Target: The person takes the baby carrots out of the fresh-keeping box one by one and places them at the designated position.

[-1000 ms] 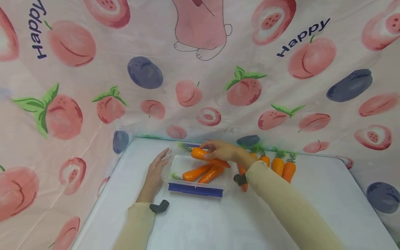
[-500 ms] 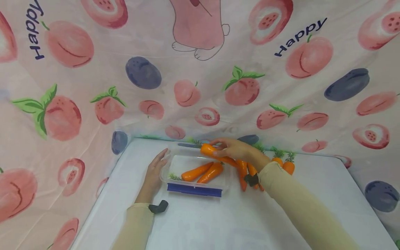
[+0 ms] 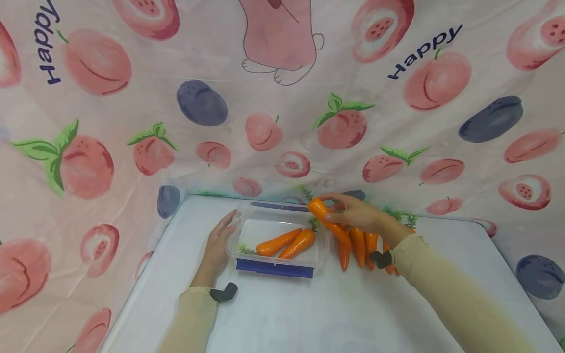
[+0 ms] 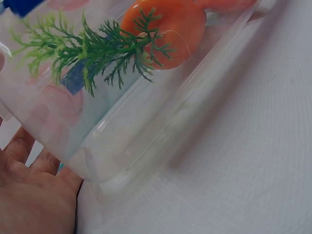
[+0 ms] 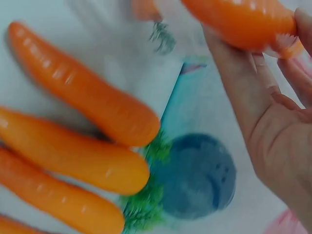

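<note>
My right hand (image 3: 361, 214) pinches an orange toy carrot (image 3: 319, 209) with a green leafy top, held tilted above the right edge of a clear plastic box (image 3: 253, 229). In the right wrist view, the thumb and fingers grip this carrot (image 5: 243, 22). Two carrots (image 3: 298, 244) lie inside the box, one with its leaves at the left, the other with its leaves at the back right. Beside the box's left wall is my left hand (image 3: 216, 245), its fingers extended along the side. The left wrist view shows that palm (image 4: 31, 200) near the box's corner.
Several more carrots (image 3: 358, 246) lie in a row right of the box, partly hidden under the right forearm. Blue latch flaps (image 3: 274, 268) hang out at the box's front and back. A fruit-printed curtain (image 3: 265, 176) stands behind the white table (image 3: 282, 314).
The right hand has carried its carrot rightward, from over the box's middle to its right edge near the row. The left hand stays by the box; its two carrots lie still.
</note>
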Demonstrator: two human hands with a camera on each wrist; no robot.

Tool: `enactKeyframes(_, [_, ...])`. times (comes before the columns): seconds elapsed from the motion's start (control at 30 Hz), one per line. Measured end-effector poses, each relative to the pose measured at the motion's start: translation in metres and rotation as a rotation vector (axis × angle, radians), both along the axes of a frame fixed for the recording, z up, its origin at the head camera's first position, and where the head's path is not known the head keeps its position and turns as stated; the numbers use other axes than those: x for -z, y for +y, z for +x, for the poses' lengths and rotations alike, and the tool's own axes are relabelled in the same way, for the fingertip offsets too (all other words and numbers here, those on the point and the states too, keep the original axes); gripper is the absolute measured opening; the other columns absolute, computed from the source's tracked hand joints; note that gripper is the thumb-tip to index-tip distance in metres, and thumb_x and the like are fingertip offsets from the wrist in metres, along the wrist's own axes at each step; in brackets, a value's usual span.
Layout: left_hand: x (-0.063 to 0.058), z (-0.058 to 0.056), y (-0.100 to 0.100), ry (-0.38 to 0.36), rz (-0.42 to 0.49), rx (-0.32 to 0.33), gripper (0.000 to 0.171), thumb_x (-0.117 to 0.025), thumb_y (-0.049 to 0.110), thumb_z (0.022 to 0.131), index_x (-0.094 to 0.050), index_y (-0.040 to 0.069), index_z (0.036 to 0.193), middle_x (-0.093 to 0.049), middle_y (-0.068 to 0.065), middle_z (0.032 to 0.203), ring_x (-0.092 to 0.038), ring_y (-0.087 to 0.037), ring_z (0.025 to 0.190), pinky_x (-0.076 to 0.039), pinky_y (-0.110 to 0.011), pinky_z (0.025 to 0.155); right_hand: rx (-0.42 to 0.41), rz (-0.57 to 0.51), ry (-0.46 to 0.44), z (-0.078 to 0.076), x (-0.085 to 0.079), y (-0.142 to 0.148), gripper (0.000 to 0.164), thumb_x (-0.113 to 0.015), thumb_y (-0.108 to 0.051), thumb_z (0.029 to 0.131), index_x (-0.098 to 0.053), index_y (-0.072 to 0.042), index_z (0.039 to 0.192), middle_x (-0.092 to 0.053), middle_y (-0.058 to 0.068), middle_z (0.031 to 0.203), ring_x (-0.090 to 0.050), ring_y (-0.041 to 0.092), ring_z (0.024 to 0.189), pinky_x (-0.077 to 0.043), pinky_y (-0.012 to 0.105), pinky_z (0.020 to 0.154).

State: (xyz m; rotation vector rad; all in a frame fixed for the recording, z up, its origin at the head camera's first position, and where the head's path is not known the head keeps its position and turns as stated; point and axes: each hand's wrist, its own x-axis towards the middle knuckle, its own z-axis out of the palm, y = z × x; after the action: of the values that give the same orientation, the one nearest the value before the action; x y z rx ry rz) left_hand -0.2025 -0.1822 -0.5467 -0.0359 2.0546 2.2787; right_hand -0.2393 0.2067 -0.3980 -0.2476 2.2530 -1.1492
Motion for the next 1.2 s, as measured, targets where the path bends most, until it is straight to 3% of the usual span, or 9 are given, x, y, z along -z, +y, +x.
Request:
enactKeyframes(0.13, [0.000, 0.000, 0.001, 0.004, -0.002, -0.002, 0.052, -0.049, 0.029, 0.106, -0.042, 0.023, 0.157, -0.036, 0.010, 0.165, -0.026, -0.016, 0.156, -0.025, -0.042, 0.128, 0.018, -0.020, -0.019, 0.003, 0.000, 0.017, 0.069, -0.067, -0.040, 0.097, -0.032, -0.039, 0.156, -0.042, 0.017, 0.153, -0.057, 0.036, 0.129, -0.050, 0.061, 0.106])
enactKeyframes(0.57, [-0.001, 0.001, 0.001, 0.003, -0.011, 0.001, 0.051, -0.048, 0.029, 0.106, -0.041, 0.024, 0.157, -0.036, 0.012, 0.165, -0.026, -0.014, 0.156, -0.026, -0.040, 0.127, 0.058, -0.083, -0.038, 0.017, 0.003, 0.072, 0.074, -0.060, -0.041, 0.102, -0.014, -0.036, 0.160, -0.020, 0.024, 0.160, -0.041, 0.050, 0.140, -0.050, 0.066, 0.103])
enactKeyframes(0.73, [-0.003, 0.002, 0.001, 0.001, -0.022, 0.000, 0.051, -0.047, 0.030, 0.107, -0.041, 0.025, 0.157, -0.036, 0.013, 0.164, -0.025, -0.014, 0.156, -0.025, -0.040, 0.128, 0.096, -0.099, -0.049, 0.021, 0.007, 0.089, 0.078, -0.061, -0.039, 0.102, -0.010, -0.034, 0.161, -0.022, 0.025, 0.157, -0.045, 0.046, 0.135, -0.053, 0.061, 0.102])
enactKeyframes(1.0, [-0.002, 0.001, 0.002, 0.017, -0.033, -0.006, 0.050, -0.047, 0.029, 0.107, -0.043, 0.025, 0.156, -0.036, 0.010, 0.165, -0.024, -0.015, 0.157, -0.023, -0.041, 0.129, 0.160, -0.117, -0.015, 0.029, 0.009, 0.118, 0.078, -0.061, -0.038, 0.102, -0.010, -0.029, 0.160, -0.018, 0.028, 0.157, -0.042, 0.052, 0.137, -0.048, 0.067, 0.103])
enactKeyframes(1.2, [-0.001, 0.001, 0.001, 0.015, -0.037, 0.000, 0.050, -0.047, 0.030, 0.107, -0.042, 0.024, 0.156, -0.036, 0.012, 0.164, -0.023, -0.014, 0.157, -0.023, -0.040, 0.129, 0.217, -0.095, 0.006, 0.037, 0.008, 0.137, 0.082, -0.062, -0.040, 0.101, -0.008, -0.028, 0.161, -0.020, 0.029, 0.159, -0.047, 0.048, 0.134, -0.050, 0.063, 0.104])
